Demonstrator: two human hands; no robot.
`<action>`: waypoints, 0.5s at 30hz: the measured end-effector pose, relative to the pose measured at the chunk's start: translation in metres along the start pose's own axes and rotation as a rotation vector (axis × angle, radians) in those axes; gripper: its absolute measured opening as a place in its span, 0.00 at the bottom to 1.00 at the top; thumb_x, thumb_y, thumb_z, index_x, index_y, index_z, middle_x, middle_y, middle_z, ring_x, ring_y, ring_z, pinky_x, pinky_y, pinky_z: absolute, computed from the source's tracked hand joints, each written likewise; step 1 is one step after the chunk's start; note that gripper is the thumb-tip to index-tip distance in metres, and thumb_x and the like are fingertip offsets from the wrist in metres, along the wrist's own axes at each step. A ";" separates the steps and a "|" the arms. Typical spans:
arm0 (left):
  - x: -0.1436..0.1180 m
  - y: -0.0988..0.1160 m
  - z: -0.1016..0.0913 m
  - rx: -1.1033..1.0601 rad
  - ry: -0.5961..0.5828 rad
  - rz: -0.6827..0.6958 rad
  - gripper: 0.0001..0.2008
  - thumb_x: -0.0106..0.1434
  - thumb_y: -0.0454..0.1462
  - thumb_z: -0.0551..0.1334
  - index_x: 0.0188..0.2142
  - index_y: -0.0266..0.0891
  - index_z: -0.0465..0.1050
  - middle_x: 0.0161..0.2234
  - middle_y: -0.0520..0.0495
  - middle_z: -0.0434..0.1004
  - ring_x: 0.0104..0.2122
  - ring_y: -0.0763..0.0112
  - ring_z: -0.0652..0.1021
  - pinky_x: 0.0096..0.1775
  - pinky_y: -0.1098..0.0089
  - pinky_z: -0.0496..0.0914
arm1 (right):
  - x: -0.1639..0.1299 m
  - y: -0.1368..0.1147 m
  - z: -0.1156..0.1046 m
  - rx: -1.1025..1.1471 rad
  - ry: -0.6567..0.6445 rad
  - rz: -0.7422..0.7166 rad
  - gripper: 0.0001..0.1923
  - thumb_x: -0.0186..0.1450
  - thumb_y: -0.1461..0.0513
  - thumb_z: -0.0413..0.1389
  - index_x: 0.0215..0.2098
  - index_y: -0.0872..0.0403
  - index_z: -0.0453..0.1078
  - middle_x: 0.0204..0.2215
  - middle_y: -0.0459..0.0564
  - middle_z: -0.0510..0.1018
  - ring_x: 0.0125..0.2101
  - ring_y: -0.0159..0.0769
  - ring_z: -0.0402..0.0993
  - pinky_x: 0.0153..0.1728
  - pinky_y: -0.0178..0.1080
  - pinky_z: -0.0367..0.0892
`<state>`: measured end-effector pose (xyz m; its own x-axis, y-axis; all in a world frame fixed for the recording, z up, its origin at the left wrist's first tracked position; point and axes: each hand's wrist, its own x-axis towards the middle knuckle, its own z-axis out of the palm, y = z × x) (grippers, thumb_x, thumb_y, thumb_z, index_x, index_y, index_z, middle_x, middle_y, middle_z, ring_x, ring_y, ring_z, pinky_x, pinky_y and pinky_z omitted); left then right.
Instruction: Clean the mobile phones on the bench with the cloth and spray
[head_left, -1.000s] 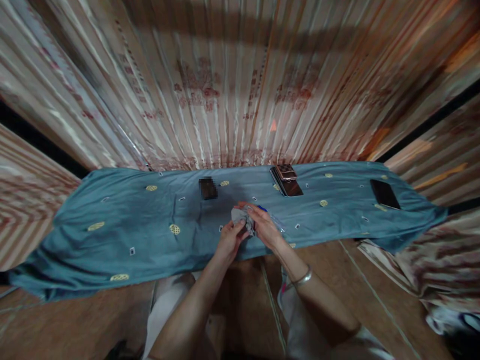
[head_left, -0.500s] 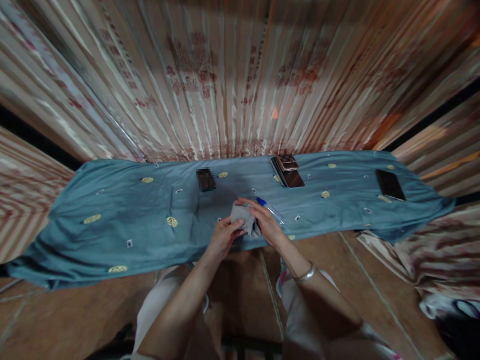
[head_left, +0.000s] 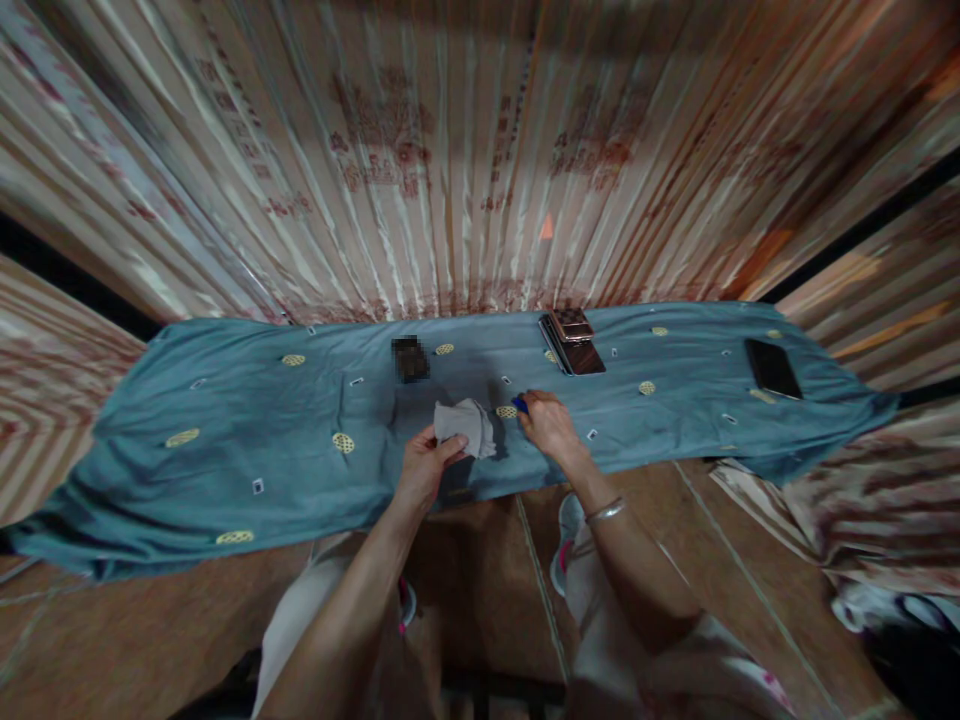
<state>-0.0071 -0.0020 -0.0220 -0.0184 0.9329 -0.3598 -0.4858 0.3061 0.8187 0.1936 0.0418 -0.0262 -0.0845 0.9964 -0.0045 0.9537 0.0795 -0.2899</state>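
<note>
A folded grey cloth (head_left: 466, 425) is pinched in my left hand (head_left: 429, 462), thumb on top, just above the near part of the draped table. To the right, my right hand (head_left: 553, 425) is closed around a slim clear bottle with a blue cap (head_left: 519, 405). Only the cap shows past the fingers; the body is hidden under the hand. Beyond my left hand lies a dark, pixelated object (head_left: 410, 359). Beyond my right hand rests a stack of phones (head_left: 576, 352), with a checkered brown item (head_left: 572, 322) on top.
A teal patterned sheet (head_left: 292, 400) covers the long, narrow table. Near its right end lies a dark tablet-like device (head_left: 773, 368). Patterned curtains (head_left: 465, 150) hang right behind the table, and dark bars (head_left: 862, 232) run along both sides. The tiled floor (head_left: 480, 580) shows below.
My right hand has let go of the cloth, moved right and closed over the blue-capped bottle. My left hand has shifted slightly left with the cloth.
</note>
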 end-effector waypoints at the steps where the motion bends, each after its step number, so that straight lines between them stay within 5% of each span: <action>1: 0.000 -0.001 -0.001 0.002 0.001 0.007 0.21 0.32 0.36 0.77 0.30 0.35 0.78 0.27 0.49 0.80 0.26 0.71 0.78 0.33 0.69 0.73 | 0.001 0.002 0.000 0.004 0.004 0.017 0.14 0.66 0.65 0.51 0.48 0.59 0.72 0.48 0.62 0.77 0.52 0.48 0.71 0.54 0.43 0.62; 4: 0.000 -0.001 -0.001 0.014 -0.007 0.012 0.21 0.33 0.35 0.76 0.31 0.35 0.79 0.27 0.49 0.81 0.27 0.71 0.78 0.36 0.68 0.73 | 0.001 0.007 -0.002 0.117 0.069 0.043 0.16 0.68 0.63 0.48 0.50 0.57 0.70 0.49 0.59 0.77 0.52 0.46 0.71 0.54 0.43 0.63; 7: 0.001 0.001 0.000 -0.006 0.001 0.002 0.19 0.35 0.36 0.76 0.31 0.35 0.79 0.28 0.48 0.81 0.27 0.71 0.78 0.35 0.70 0.73 | -0.005 0.007 -0.006 0.581 0.113 0.064 0.17 0.67 0.56 0.50 0.48 0.54 0.71 0.46 0.55 0.79 0.46 0.44 0.75 0.48 0.43 0.69; 11: 0.000 0.005 0.002 -0.078 -0.004 -0.028 0.16 0.40 0.38 0.74 0.30 0.35 0.79 0.29 0.46 0.82 0.29 0.70 0.79 0.34 0.71 0.74 | -0.019 -0.004 -0.011 1.313 -0.095 0.168 0.21 0.59 0.46 0.56 0.41 0.52 0.74 0.35 0.50 0.81 0.27 0.36 0.76 0.29 0.39 0.72; 15: 0.000 0.004 0.002 -0.104 -0.025 -0.060 0.12 0.46 0.38 0.72 0.30 0.35 0.78 0.31 0.45 0.82 0.31 0.68 0.80 0.35 0.70 0.74 | -0.029 -0.016 -0.016 1.627 -0.247 0.187 0.21 0.56 0.48 0.60 0.43 0.51 0.75 0.29 0.47 0.80 0.19 0.29 0.68 0.19 0.32 0.63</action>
<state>-0.0071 -0.0006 -0.0175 0.0347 0.9186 -0.3938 -0.5735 0.3410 0.7449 0.1856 0.0125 -0.0060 -0.2030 0.9473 -0.2480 -0.3128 -0.3027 -0.9003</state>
